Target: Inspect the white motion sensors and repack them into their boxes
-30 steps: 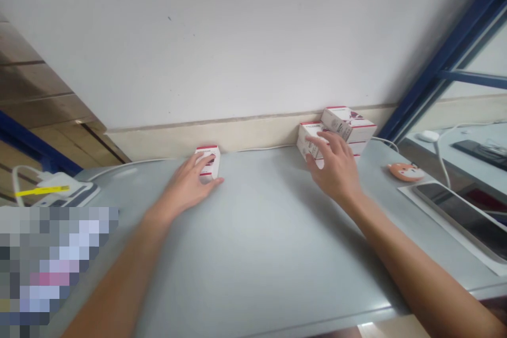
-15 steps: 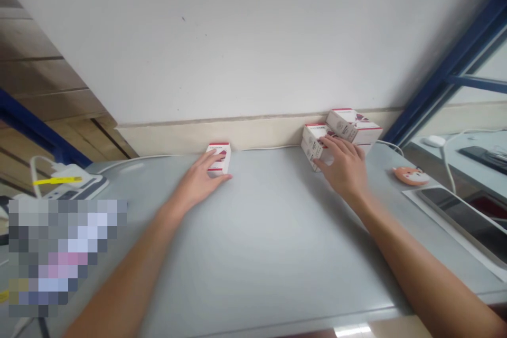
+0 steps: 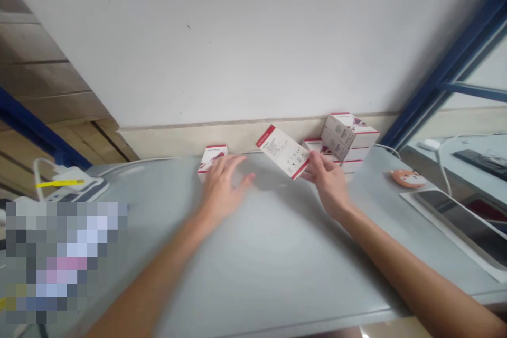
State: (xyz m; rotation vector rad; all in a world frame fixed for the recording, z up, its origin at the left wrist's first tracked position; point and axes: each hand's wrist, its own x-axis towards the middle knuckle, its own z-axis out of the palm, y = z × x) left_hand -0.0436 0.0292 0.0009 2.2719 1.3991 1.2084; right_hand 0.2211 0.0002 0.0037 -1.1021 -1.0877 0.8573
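Observation:
Tilted above the grey table, a small white-and-red cardboard box [image 3: 282, 151] is gripped at its lower right corner by my right hand [image 3: 328, 182]. Its printed face with red end bands is turned toward me. My left hand [image 3: 224, 190] is open, fingers and thumb apart, and holds nothing. Just behind it another white-and-red box [image 3: 209, 157] lies on the table near the wall, partly covered by the fingers. To the right, similar boxes [image 3: 348, 134] stand stacked against the wall; my right hand hides part of a lower box [image 3: 312, 143] beside them.
On the right lie an orange animal-faced object [image 3: 407, 178] and a dark flat device [image 3: 455, 222] on a white sheet. A power strip [image 3: 75, 190] with a white plug and cables sits at the left, beside a pixelated area. Blue frame posts [image 3: 431, 74] flank the table.
My right hand has lifted a box off the right-hand group and brought it left, tilting it. My left hand has let go of its box and moved slightly right.

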